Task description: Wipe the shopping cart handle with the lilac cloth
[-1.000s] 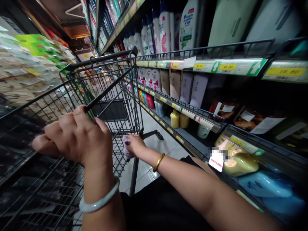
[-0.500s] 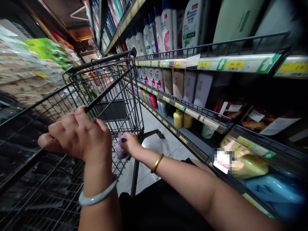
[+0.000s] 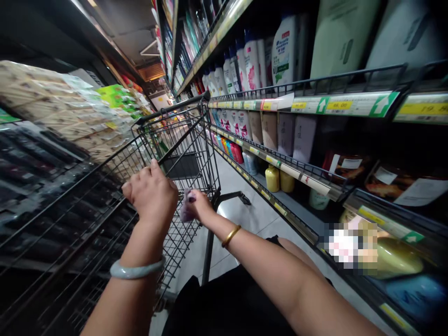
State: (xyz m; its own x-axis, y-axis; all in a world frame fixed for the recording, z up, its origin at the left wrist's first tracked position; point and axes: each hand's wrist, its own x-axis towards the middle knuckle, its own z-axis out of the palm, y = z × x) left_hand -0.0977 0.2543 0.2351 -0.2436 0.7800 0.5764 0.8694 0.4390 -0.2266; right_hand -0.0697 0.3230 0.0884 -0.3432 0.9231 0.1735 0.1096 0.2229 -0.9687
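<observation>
My left hand point(image 3: 151, 192), with a pale bangle point(image 3: 136, 271) on its wrist, is closed around the top side rail of a dark wire shopping cart point(image 3: 182, 210). My right hand point(image 3: 202, 205) is lower, beside the cart's mesh wall. Its fingers pinch a crumpled purple cloth point(image 3: 186, 210) against or very near the wires. A gold bangle point(image 3: 231, 236) circles the right wrist. The fingertips of both hands are partly hidden.
Shelves point(image 3: 297, 177) with shampoo bottles point(image 3: 251, 60) and price strips run along the right. Stacked packaged goods point(image 3: 52, 107) line the left. A cart wheel point(image 3: 245, 199) stands on the tiled floor point(image 3: 238, 233). A blurred patch covers part of the lower shelf.
The view has turned a little left, so the cart, shelves and both hands sit farther right. My left hand stays on the rail and my right hand keeps the cloth.
</observation>
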